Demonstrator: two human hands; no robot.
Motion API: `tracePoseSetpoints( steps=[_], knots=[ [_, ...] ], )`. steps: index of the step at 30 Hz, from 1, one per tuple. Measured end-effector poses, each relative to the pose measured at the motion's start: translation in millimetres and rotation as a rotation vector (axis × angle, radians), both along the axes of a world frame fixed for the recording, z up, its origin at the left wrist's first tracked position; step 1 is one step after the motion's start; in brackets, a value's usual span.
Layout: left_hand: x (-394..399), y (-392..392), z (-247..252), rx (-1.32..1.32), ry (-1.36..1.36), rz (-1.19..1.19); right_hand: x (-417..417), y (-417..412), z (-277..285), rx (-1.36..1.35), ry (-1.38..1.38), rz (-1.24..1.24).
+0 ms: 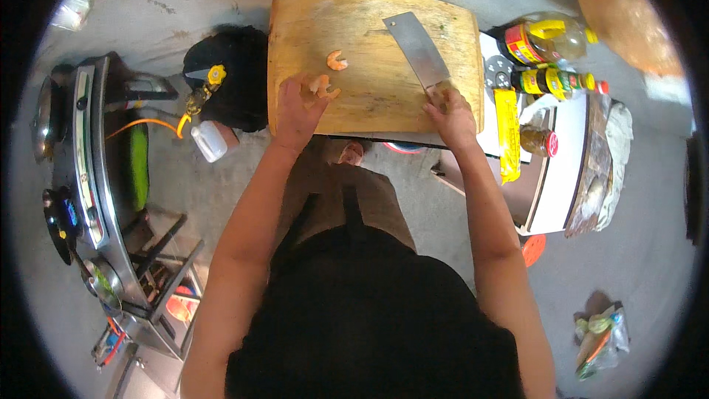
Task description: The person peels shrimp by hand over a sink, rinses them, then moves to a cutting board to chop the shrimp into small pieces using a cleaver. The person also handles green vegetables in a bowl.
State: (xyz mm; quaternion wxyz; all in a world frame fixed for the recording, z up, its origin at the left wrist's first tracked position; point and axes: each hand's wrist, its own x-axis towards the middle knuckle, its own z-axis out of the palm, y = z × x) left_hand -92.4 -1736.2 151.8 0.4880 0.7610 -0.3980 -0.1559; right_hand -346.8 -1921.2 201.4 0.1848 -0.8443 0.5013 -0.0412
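A wooden cutting board [376, 102] lies before me. On its right half is a cleaver [418, 47], its broad steel blade slanting toward the upper left with the flat side up. My right hand [455, 119] is closed around the cleaver's handle, which the fingers mostly hide. At the board's lower left, my left hand [299, 113] has its thumb and fingertips at some orange-and-white shrimp [329, 88]; whether they grip it is unclear. Another curled shrimp [336, 60] rests by itself just above.
To the right, a low white cabinet [562, 177] adjoins an oil bottle [545, 41], sauce bottles [554, 80], a yellow packet [508, 136] and a red-lidded jar [537, 141]. Leftward stand a steel gas stove [113, 149], a black bag [232, 77], a gas valve [217, 74] with orange hose and a white jug [209, 141].
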Motion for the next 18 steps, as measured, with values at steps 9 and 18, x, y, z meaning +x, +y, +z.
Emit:
tracePoseSetpoints(
  steps=[9,18],
  knots=[
    [15,-16,7,0.204,-0.061,-0.13,15,-19,-4,0.114,-0.117,-0.055],
    [25,-24,-8,0.135,-0.236,-0.267,22,29,26,0.476,-0.254,-0.175]
  ],
)
